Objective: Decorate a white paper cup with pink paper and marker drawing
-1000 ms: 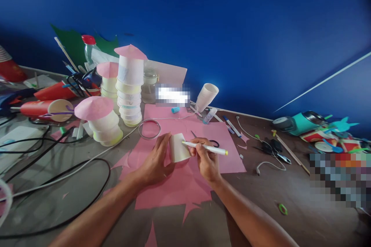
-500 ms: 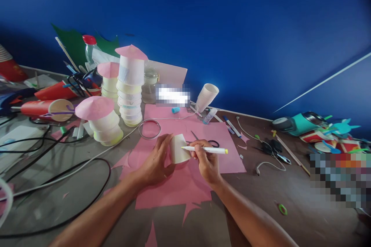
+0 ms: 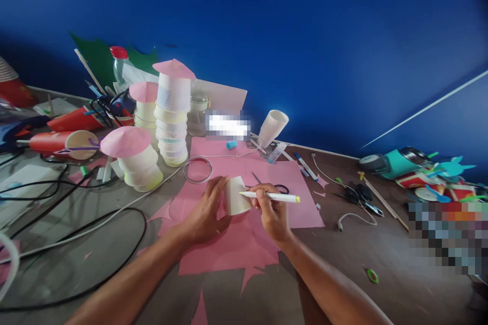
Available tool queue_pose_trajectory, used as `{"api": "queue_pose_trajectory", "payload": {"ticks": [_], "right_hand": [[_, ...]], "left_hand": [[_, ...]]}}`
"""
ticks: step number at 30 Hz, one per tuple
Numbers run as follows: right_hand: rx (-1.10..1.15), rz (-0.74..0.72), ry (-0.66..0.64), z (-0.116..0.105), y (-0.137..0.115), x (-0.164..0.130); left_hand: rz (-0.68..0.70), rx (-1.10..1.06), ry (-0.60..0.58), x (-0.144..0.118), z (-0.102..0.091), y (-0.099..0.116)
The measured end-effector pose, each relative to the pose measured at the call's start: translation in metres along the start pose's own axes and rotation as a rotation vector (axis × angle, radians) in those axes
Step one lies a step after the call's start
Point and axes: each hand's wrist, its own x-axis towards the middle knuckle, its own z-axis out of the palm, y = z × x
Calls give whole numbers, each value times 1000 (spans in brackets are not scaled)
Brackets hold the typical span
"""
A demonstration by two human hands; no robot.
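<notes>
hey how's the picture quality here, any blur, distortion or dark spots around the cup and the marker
Head view: paper cup and marker reasonably sharp between left hand and right hand; edges bend and smear like a fisheye; corners darken; two patches are pixelated.

A deep blue wall (image 3: 305,35) fills the space ahead of me, darkest in its upper corners and along the left where it meets the worktop. A thin pale line (image 3: 427,106) slants up across it on the right. Below me spreads a grey-brown worktop (image 3: 381,264), matte and scuffed, crowded along the far edge. The light is soft and dim, with faint shadows
</notes>
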Motion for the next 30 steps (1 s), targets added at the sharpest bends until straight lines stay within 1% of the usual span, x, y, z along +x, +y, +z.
{"api": "queue_pose_trajectory", "payload": {"ticks": [10, 12, 17, 25, 30], "right_hand": [[-66, -21, -20, -3, -4, 1], [-52, -15, -18, -4, -3, 0], [41, 54, 12, -4, 3, 0], [78, 28, 5, 1, 2, 3], [63, 32, -10, 0, 3, 2]], "left_hand": [[4, -17, 18, -1, 0, -2], [1, -6, 13, -1, 0, -1], [-11, -7, 13, 0, 0, 0], [-49, -32, -24, -2, -1, -1], [-47, -31, 13, -2, 1, -2]]}}
